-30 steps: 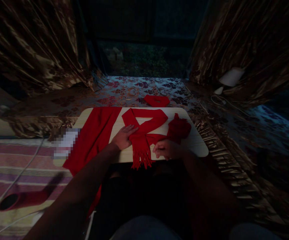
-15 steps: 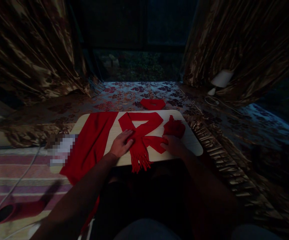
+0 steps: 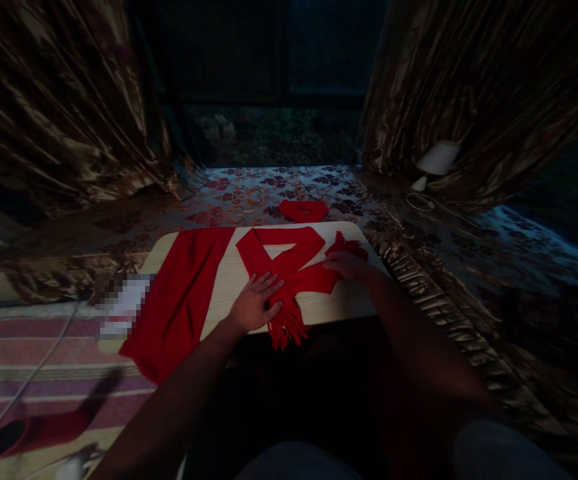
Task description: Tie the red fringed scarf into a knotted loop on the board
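Observation:
A red fringed scarf (image 3: pixel 256 252) lies looped and crossed over itself on a light wooden board (image 3: pixel 229 293). My left hand (image 3: pixel 257 303) rests with fingers spread on the scarf, just left of its fringed end. On the right, my right hand (image 3: pixel 347 265) has its fingers together at the scarf's other end, near a bunched red fringed piece (image 3: pixel 346 245) that it partly covers. A wide red cloth (image 3: pixel 183 297) drapes over the board's left side and hangs past its near edge.
Behind the board, a folded red piece (image 3: pixel 303 211) lies on the patterned cloth (image 3: pixel 249 190). A small white lamp (image 3: pixel 439 158) with a cord stands at the back right. At the lower left, a red cylinder (image 3: pixel 36 432) rests on a striped cover (image 3: pixel 69 373).
My left hand has shifted right and slightly nearer on the scarf. My right hand has moved farther back, bringing the scarf's right end up toward the bunched piece.

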Demonstrator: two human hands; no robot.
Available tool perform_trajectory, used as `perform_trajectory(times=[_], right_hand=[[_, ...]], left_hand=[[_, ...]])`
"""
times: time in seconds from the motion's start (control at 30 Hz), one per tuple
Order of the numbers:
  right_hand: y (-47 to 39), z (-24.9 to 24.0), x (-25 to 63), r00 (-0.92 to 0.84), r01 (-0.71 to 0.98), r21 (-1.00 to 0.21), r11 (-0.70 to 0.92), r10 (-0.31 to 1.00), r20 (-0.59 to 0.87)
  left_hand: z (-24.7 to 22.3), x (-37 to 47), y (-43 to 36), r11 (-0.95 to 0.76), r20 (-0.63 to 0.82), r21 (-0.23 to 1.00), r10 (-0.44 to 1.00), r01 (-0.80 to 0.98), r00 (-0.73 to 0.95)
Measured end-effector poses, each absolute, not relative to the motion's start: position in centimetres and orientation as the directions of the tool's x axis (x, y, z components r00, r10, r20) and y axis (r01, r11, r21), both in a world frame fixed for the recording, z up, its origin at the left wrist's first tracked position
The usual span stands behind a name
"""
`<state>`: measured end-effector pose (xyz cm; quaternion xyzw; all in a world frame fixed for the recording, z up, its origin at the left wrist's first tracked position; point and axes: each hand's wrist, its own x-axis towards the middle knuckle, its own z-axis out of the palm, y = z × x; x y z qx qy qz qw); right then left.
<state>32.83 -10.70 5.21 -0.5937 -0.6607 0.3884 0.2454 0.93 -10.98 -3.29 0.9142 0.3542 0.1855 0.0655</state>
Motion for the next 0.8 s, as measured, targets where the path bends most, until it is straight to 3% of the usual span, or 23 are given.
perform_trajectory(times=[0.3,0.4,0.6,0.8], right_hand=[[-7.0,6.5,26.8,-0.301,0.261,-0.965,-0.014,0.949,-0.095],[-5.5,6.1,23.4,-0.288,0.263,-0.964,-0.048,0.949,-0.126],[-4.2,3.8,18.5,-0.282,0.413,-0.887,-0.206,0.897,-0.340],[-4.3,1.5,19.1,-0.327,0.322,-0.936,-0.141,0.911,-0.250]], left_hand=[[-2.6,1.0,-10.9,-0.720,0.289,0.376,0.689,0.583,0.665],[-2.8,0.8,-11.0,-0.669,0.311,0.462,0.737,0.582,0.600],[-3.3,0.8,-11.1,-0.396,0.246,0.770,0.908,0.501,0.340],[-4.0,0.6,-10.2,-0.505,0.369,0.680,0.862,0.532,0.346]])
